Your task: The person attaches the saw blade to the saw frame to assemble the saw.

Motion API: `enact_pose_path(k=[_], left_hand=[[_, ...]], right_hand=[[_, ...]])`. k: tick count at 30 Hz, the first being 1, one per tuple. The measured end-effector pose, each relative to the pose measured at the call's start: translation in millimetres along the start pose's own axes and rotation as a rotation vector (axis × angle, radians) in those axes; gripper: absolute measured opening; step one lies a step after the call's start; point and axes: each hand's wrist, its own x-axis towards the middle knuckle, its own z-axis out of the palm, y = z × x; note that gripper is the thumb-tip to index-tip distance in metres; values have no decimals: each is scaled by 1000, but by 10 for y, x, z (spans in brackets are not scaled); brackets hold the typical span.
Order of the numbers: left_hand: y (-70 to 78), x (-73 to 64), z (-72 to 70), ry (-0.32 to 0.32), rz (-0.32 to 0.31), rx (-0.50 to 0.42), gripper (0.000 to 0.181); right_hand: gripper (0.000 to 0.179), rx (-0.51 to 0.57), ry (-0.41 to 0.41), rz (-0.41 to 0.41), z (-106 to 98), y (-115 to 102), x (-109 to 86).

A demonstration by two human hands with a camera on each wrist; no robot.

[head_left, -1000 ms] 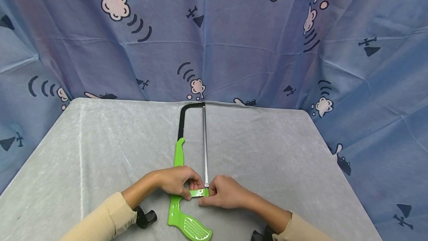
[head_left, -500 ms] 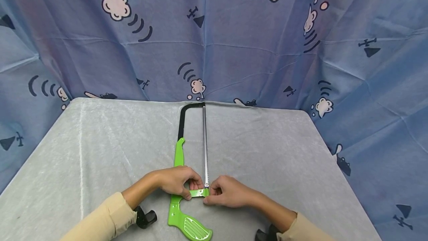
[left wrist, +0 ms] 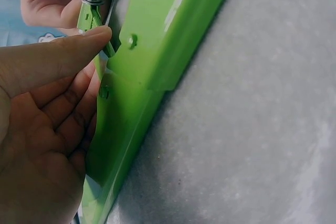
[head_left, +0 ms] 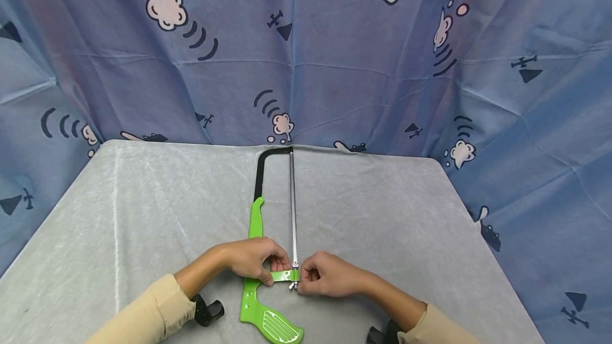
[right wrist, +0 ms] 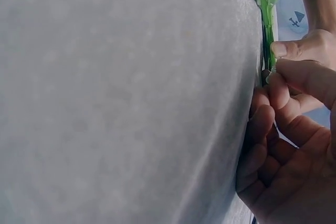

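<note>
A hacksaw with a green handle (head_left: 279,325), black front frame (head_left: 260,174) and metal blade (head_left: 294,206) lies on the table. My left hand (head_left: 255,260) pinches the green bracket (head_left: 282,276) at the blade's near end between thumb and fingers; the left wrist view shows the thumb (left wrist: 63,56) pressed on it. A small metal wing nut (head_left: 294,285) sticks out below the bracket. At its right side my right hand (head_left: 330,276) has curled fingers, with thumb and index fingertips right at the nut. In the right wrist view these fingertips partly hide it.
A grey cloth covers the table (head_left: 382,211). Behind and at both sides hangs a blue patterned curtain (head_left: 334,94). Black wrist devices (head_left: 207,311) sit below both forearms, near the rolled beige sleeves.
My right hand has shifted slightly right, its thumb drawing back from under the bracket, so the wing nut now shows. The left hand and hacksaw have stayed in place.
</note>
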Motion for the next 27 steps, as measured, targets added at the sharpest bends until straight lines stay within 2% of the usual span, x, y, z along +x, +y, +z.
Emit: enact_pose_path(k=[5,11,16,27], left_hand=[[1,-4,-1,-5,5,1,32],[3,-5,1,-12,23,7,31],[0,1,-1,-16,27,8,30],[-8,-1,-6,-10,29,3,30]], right_hand=[[22,-29,18,26,20,-24,17],[43,-130,118,97,105,-103,72],[48,-192,170,164,161,-157,100],[47,-194,171,149,153,-189,96]])
